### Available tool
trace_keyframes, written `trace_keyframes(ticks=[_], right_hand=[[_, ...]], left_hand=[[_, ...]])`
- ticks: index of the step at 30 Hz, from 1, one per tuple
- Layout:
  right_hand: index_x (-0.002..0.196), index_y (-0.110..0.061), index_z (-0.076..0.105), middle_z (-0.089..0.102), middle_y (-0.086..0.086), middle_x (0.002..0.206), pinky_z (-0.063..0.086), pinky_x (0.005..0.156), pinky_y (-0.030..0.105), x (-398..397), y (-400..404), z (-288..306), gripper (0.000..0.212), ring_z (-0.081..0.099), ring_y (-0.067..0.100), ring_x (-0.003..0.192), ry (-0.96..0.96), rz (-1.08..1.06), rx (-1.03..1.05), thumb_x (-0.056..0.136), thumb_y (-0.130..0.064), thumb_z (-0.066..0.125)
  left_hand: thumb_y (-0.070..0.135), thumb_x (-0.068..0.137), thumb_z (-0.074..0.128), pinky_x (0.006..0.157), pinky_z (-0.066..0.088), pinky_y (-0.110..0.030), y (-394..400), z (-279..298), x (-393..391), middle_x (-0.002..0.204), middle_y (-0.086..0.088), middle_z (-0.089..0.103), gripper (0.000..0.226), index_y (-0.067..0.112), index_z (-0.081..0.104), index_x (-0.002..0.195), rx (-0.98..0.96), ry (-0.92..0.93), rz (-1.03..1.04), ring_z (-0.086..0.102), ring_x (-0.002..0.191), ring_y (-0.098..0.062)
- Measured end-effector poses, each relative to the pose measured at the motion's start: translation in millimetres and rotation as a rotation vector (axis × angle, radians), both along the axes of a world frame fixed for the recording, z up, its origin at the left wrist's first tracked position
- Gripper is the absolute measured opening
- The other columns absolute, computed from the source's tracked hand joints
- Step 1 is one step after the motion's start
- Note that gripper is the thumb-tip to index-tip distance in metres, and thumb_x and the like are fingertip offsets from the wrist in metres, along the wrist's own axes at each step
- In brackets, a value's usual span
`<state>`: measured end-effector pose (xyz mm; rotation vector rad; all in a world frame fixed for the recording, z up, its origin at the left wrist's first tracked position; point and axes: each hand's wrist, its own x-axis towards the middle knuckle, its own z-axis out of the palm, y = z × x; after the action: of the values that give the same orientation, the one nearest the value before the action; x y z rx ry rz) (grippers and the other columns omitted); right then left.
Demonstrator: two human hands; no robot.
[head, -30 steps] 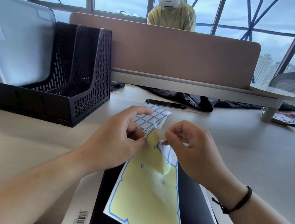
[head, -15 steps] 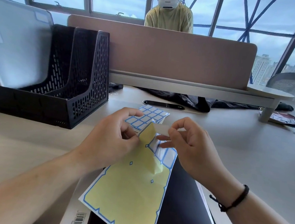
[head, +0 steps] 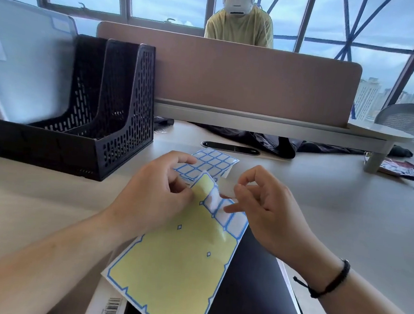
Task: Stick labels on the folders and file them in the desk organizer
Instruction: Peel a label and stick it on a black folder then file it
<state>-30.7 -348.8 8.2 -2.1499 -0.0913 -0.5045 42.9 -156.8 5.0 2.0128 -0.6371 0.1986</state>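
Observation:
A yellow label sheet (head: 176,262) with blue edging lies over a black folder (head: 251,298) at the near edge of the desk. My left hand (head: 152,197) pinches the sheet's folded top corner. My right hand (head: 266,207) pinches a white label (head: 227,190) that stands half peeled off the sheet. A second label sheet (head: 213,161) with blue-framed labels lies just beyond my hands. The black mesh desk organizer (head: 114,113) stands at the left, with a pale translucent folder (head: 26,66) in its far-left slot.
A brown desk divider (head: 245,77) with a grey shelf (head: 266,124) crosses the back. A person in a yellow shirt (head: 240,24) sits behind it. A black slim object (head: 230,148) and dark cloth (head: 277,143) lie under the shelf. A packet (head: 400,168) lies at the right.
The sheet has swung so its lower end points left. My right hand has peeled the white label up from the sheet, and my left hand still pinches the folded corner.

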Motion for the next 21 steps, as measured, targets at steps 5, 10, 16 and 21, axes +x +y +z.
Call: trace_keyframes(ticks=[5,10,16,21], right_hand=[[0.083,-0.023,0.05,0.077,-0.002,0.079,0.057,0.079,0.048,5,-4,0,0.016,0.075,0.018,0.068,-0.041,0.007,0.119,0.098,-0.019,0.052],[0.08,-0.021,0.061,0.061,0.0,0.059,0.057,0.059,0.043,12,-16,2,0.018,0.057,0.019,0.051,-0.175,-0.109,0.168,0.095,-0.012,0.061],[0.087,-0.015,0.067,0.057,-0.002,0.054,0.045,0.046,0.015,18,-25,1,0.012,0.051,0.005,0.045,-0.156,-0.171,0.32,0.093,-0.005,0.063],[0.084,-0.017,0.069,0.065,-0.001,0.056,0.046,0.049,0.021,22,-28,-7,0.014,0.052,0.009,0.046,-0.057,-0.15,0.304,0.092,-0.007,0.066]], left_hand=[[0.007,0.084,0.064,0.046,0.039,-0.013,0,-2,5,0.064,0.011,0.069,0.044,0.034,0.058,0.117,-0.004,-0.013,0.055,0.049,0.046,-0.002],[0.007,0.085,0.059,0.053,0.045,-0.014,13,6,43,0.074,0.009,0.074,0.035,0.025,0.061,0.115,-0.099,-0.094,0.341,0.059,0.057,-0.002],[0.002,0.092,0.056,0.041,0.049,-0.02,16,17,74,0.109,-0.007,0.069,0.051,0.016,0.044,0.14,-0.509,0.214,0.439,0.068,0.05,-0.007],[0.01,0.089,0.068,0.065,0.054,-0.017,10,2,65,0.117,0.0,0.065,0.067,0.019,0.034,0.146,-0.358,0.144,0.46,0.067,0.085,-0.011]])
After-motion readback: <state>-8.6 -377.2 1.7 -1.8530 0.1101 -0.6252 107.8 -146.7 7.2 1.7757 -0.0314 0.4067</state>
